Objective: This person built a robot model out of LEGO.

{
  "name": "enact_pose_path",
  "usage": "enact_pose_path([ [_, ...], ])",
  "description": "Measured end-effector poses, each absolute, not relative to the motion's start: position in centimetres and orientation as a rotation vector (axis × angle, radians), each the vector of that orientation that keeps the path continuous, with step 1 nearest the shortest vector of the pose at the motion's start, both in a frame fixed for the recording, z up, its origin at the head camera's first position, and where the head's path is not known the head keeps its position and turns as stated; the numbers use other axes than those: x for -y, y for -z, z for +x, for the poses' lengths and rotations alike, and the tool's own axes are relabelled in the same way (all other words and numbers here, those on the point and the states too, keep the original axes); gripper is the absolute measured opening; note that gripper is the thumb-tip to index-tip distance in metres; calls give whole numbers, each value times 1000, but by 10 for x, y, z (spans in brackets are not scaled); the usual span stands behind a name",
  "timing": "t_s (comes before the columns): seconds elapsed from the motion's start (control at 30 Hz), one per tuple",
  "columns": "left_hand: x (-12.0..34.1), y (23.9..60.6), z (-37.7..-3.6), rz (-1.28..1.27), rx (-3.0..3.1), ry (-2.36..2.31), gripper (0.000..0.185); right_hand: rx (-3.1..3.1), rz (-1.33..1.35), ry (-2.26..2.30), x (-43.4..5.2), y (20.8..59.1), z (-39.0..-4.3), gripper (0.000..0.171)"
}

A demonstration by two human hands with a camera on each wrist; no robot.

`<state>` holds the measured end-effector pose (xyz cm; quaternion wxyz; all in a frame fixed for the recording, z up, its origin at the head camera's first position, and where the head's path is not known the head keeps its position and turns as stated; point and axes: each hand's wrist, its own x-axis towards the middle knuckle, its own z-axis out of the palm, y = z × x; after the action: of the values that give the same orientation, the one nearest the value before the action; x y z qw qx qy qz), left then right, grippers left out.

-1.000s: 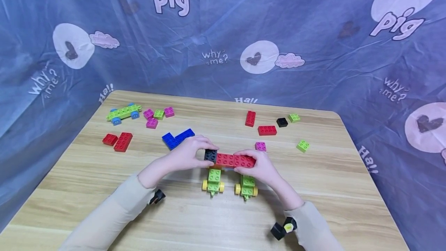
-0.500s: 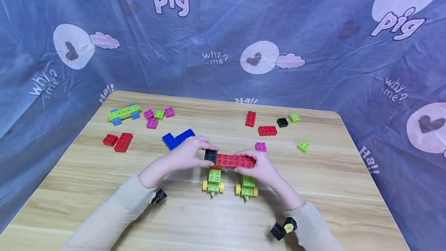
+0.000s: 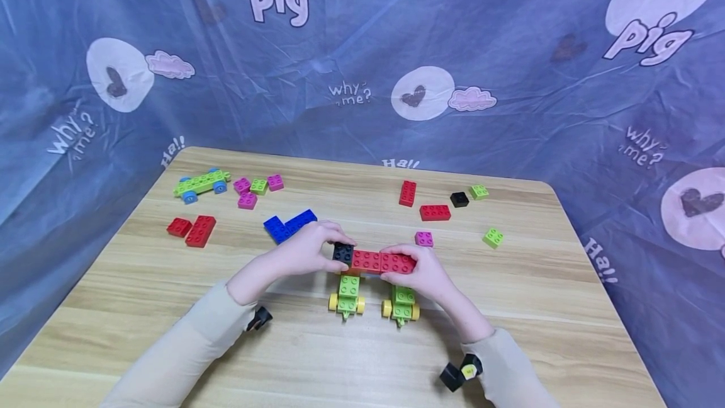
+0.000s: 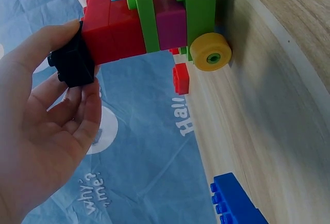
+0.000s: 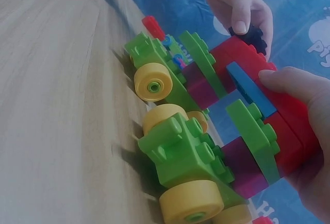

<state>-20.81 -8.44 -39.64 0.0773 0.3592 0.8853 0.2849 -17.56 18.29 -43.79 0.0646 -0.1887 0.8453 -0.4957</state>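
Left hand (image 3: 311,250): black block (image 3: 343,253) is pinched at the left end of the red row (image 3: 374,260)
Right hand (image 3: 421,269): red row's other end is gripped
Block build (image 5: 203,87): stood mid table (image 3: 300,351), row carried by two green wheeled bases (image 3: 348,294)
Just changed: basically nothing this past second, so it's probably being steadied or pressed
Readable stuff: "pig", "why me?", "Ha!!" printed on the backdrop (image 3: 351,36); no brand can be made out

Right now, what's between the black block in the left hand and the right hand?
A row of red blocks, seen in the head view, reaching the right hand.
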Motion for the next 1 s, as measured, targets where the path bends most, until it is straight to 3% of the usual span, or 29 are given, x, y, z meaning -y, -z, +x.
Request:
enact_pose_path([
  [1.0,81,399,-203,1111,-2683,-871,45,-2552,-541,1480,-183,437,-175,43],
])
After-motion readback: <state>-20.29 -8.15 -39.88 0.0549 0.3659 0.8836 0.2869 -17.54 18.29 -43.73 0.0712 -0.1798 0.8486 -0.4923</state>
